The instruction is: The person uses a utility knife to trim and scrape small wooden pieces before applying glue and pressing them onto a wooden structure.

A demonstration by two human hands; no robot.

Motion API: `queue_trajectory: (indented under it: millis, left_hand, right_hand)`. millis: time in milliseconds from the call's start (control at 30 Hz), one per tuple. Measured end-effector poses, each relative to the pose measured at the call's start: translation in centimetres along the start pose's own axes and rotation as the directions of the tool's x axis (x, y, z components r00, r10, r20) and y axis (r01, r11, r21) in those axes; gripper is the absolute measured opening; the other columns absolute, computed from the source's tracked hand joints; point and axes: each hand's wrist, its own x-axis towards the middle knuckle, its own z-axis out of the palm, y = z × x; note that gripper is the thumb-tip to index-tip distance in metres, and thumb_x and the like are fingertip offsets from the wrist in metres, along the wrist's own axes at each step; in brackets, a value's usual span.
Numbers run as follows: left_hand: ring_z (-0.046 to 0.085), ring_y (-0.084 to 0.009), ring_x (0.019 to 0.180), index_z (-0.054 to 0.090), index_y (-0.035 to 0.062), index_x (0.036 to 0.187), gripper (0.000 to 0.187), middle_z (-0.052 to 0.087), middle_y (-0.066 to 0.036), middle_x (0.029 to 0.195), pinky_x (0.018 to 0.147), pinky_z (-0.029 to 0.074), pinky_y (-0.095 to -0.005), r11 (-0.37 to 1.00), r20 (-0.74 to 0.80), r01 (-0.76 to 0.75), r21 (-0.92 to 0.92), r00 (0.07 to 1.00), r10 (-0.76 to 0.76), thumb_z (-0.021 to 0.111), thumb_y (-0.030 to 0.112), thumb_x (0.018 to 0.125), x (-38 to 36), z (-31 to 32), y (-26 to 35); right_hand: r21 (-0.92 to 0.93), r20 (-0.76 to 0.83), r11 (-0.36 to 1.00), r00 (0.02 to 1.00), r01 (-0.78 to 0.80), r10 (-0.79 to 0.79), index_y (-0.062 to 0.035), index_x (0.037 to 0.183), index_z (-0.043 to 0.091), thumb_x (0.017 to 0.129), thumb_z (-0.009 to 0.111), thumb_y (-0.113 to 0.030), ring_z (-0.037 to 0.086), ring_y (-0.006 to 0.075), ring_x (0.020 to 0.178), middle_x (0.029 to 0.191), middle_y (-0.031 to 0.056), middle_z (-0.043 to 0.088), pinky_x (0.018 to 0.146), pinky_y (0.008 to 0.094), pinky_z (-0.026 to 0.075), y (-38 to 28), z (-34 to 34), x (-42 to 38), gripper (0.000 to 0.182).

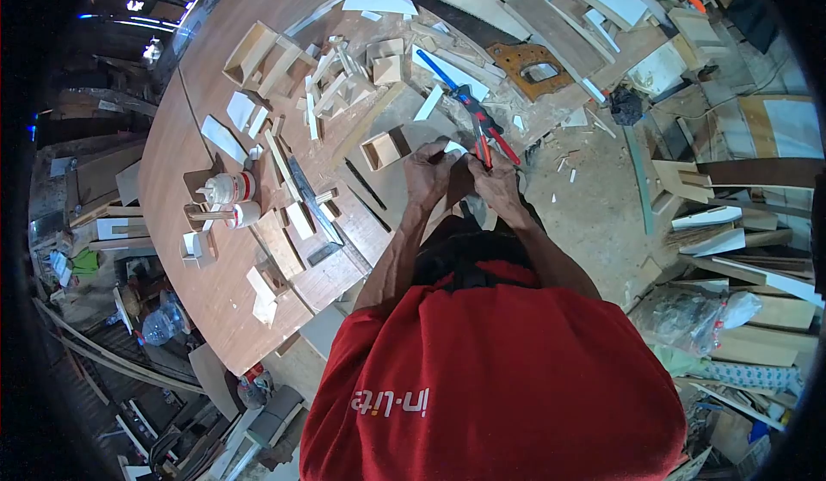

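My left hand [430,174] is closed at the table's edge, with a small white piece [456,147] at its fingertips. Between both hands is a thin brown piece of board [459,181]; whether it joins the white piece is hard to make out. My right hand [497,187] is closed on the other side of the board, its fingers partly hidden. Just beyond it lie red-handled pliers [487,124], their handles pointing toward my right hand, and a blue tool [443,70]. A small open wooden box [385,149] sits just left of my left hand.
A handsaw [529,70] lies at the back among board offcuts. On the left of the wooden table [185,296] stand glue bottles [229,188], a try square [317,210] and several wood pieces. Stacked boards [766,309] and a plastic bag [688,317] are at right.
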Motion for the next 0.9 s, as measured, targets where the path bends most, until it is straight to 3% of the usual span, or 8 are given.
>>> queue_trajectory:
  millis: [133, 233, 300, 400, 533, 600, 800, 900]
  left_hand:
    - [0.062, -0.0234, 0.069, 0.067, 0.0008, 0.091, 0.013, 0.064, -0.014, 0.08, 0.065, 0.048, -0.0308, 0.977, 0.042, -0.127, 0.171, 0.992, 0.122, 0.064, 0.007, 0.08, 0.1, -0.3, 0.2]
    - [0.062, -0.0298, 0.068, 0.066, 0.0021, 0.09, 0.013, 0.063, -0.016, 0.079, 0.063, 0.048, -0.0349, 0.91, 0.057, -0.189, 0.368, 0.982, 0.181, 0.063, 0.01, 0.08, 0.1, -0.7, 0.5]
    - [0.061, -0.0353, 0.07, 0.065, 0.004, 0.09, 0.011, 0.062, -0.016, 0.08, 0.061, 0.049, -0.039, 0.821, 0.093, -0.316, 0.476, 0.946, 0.31, 0.06, 0.007, 0.08, 0.1, -0.7, 0.4]
    - [0.061, -0.0361, 0.071, 0.062, 0.0056, 0.093, 0.013, 0.062, -0.017, 0.084, 0.061, 0.048, -0.0411, 0.802, 0.11, -0.344, 0.488, 0.936, 0.335, 0.058, 0.006, 0.081, 0.4, -0.7, 0.5]
    - [0.061, -0.0363, 0.072, 0.059, 0.0057, 0.097, 0.016, 0.062, -0.017, 0.085, 0.061, 0.048, -0.0418, 0.777, 0.137, -0.416, 0.472, 0.906, 0.401, 0.057, 0.006, 0.081, 0.9, -0.7, -0.5]
    - [0.061, -0.0377, 0.072, 0.058, 0.005, 0.098, 0.017, 0.062, -0.018, 0.085, 0.06, 0.048, -0.0433, 0.776, 0.174, -0.43, 0.462, 0.902, 0.396, 0.057, 0.006, 0.081, 1.0, -1.0, -0.6]
    - [0.059, -0.0406, 0.069, 0.058, 0.0038, 0.095, 0.015, 0.061, -0.021, 0.08, 0.058, 0.047, -0.0458, 0.768, 0.272, -0.394, 0.505, 0.917, 0.291, 0.057, 0.008, 0.081, 1.3, -1.5, -0.3]
    - [0.059, -0.0408, 0.067, 0.058, 0.0036, 0.095, 0.016, 0.06, -0.021, 0.077, 0.058, 0.046, -0.0468, 0.738, 0.274, -0.474, 0.481, 0.881, 0.386, 0.058, 0.01, 0.081, 1.6, -1.4, -0.1]
  right_hand:
    - [-0.014, -0.016, 0.999, 0.999, 0.036, -0.037, -0.0022, 0.101, 0.061, 0.088, 0.058, -0.023, 0.063, 0.0232, 0.079, 0.086, 0.0147, 0.064, 0.07, 0.0351, 0.048, 0.2, 0.1, 0.4, 0.025]
    - [-0.241, 0.03, 0.969, 0.998, 0.052, -0.046, 0.0009, 0.107, 0.057, 0.09, 0.054, -0.026, 0.064, 0.0274, 0.082, 0.086, 0.019, 0.063, 0.07, 0.0396, 0.048, 0.7, -0.3, 0.4, 0.032]
    - [-0.615, 0.254, 0.66, 0.9, 0.432, -0.353, 0.0025, 0.114, 0.052, 0.091, 0.05, -0.027, 0.064, 0.032, 0.082, 0.086, 0.0264, 0.061, 0.07, 0.0442, 0.047, 1.4, -1.0, -0.5, 0.037]
    - [-0.537, 0.178, 0.671, 0.847, 0.511, -0.502, 0.0031, 0.113, 0.051, 0.091, 0.048, -0.017, 0.062, 0.0327, 0.065, 0.07, 0.0211, 0.058, 0.055, 0.0412, 0.048, 1.5, -1.3, -1.7, 0.03]
    - [-0.557, 0.154, 0.712, 0.896, 0.427, -0.417, 0.0017, 0.113, 0.052, 0.089, 0.052, -0.018, 0.062, 0.034, 0.062, 0.069, 0.0227, 0.059, 0.056, 0.0411, 0.049, 0.1, -1.0, -2.0, 0.031]
    - [-0.574, 0.134, 0.779, 0.967, 0.254, -0.216, 0.0012, 0.114, 0.053, 0.085, 0.055, -0.017, 0.062, 0.0328, 0.059, 0.083, 0.0233, 0.062, 0.057, 0.0404, 0.05, -1.0, -1.2, -2.2, 0.034]
    - [-0.583, 0.157, 0.675, 0.877, 0.453, -0.454, -0.0011, 0.112, 0.055, 0.082, 0.057, -0.016, 0.062, 0.0311, 0.056, 0.073, 0.0169, 0.064, 0.055, 0.0385, 0.05, 0.7, -0.9, -2.1, 0.033]
    - [-0.699, 0.225, 0.575, 0.895, 0.424, -0.386, 0.0009, 0.111, 0.055, 0.081, 0.058, -0.017, 0.062, 0.029, 0.056, 0.061, 0.0155, 0.061, 0.055, 0.0375, 0.05, 0.9, -0.7, -2.0, 0.035]
